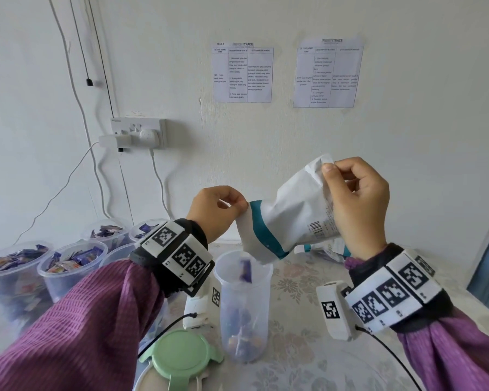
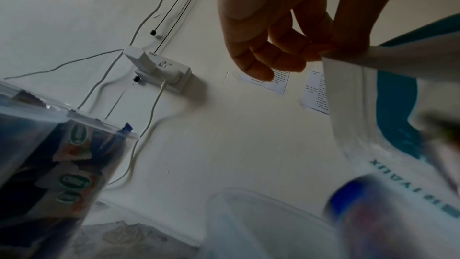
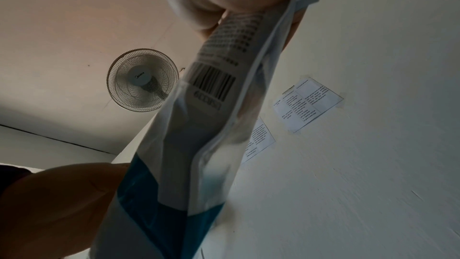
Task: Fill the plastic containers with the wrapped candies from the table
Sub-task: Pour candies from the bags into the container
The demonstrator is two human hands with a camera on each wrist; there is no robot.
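A white candy bag (image 1: 291, 218) with a teal stripe hangs mouth-down over a tall clear container (image 1: 243, 306) in the head view. My right hand (image 1: 356, 198) grips the bag's raised bottom end. My left hand (image 1: 220, 210) pinches the bag's lower edge near the mouth. A purple wrapped candy (image 1: 245, 270) drops into the container, which holds a few candies at its bottom. The left wrist view shows my left hand (image 2: 318, 46) pinching the bag (image 2: 388, 117) and a blurred candy (image 2: 368, 204). In the right wrist view the bag (image 3: 214, 117) fills the middle.
Several clear containers (image 1: 68, 266) full of candies stand at the left by the wall. A green lid (image 1: 181, 358) lies in front of the tall container. More bags (image 1: 328, 249) lie behind it on the floral tablecloth (image 1: 308, 348). Cables hang from a wall socket (image 1: 139, 134).
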